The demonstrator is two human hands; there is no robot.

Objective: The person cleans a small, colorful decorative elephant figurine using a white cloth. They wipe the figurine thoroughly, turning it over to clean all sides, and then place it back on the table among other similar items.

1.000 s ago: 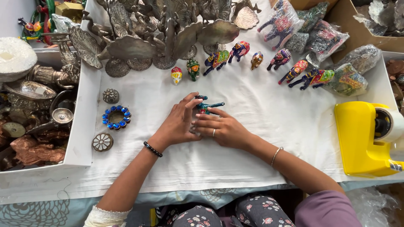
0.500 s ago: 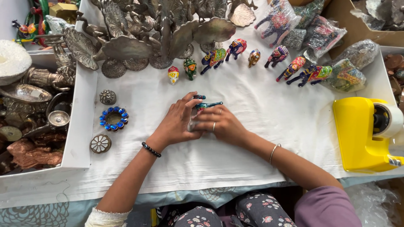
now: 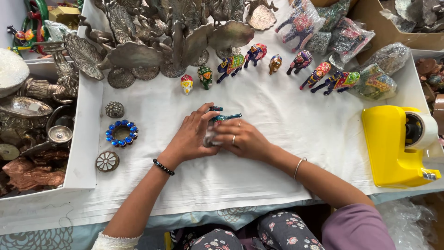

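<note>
Both hands, left hand [image 3: 192, 137] and right hand [image 3: 243, 139], lie knuckles-up, grips seemingly clamped on a teal figurine [image 3: 221, 116].

Beyond my yellow tape dispenser [image 3: 393, 143], clear plastic bags [image 3: 344, 39] hold painted figurines, clustered at the cloth's far right corner. A bagged green-and-gold one [image 3: 375, 83] lies nearest the dispenser. A brown cardboard box [image 3: 397, 34] stands behind them.

White cloth [image 3: 286, 139] is covering the bench. A teal-and-blue painted figurine [image 3: 222, 115] is showing between the hands. A ring-shaped holder [image 3: 121, 134] is glinting with blue stones. The tape dispenser [image 3: 393, 143] is showing bright yellow; painted animal figurines [image 3: 231, 65] are displaying multicoloured floral patterns.
</note>
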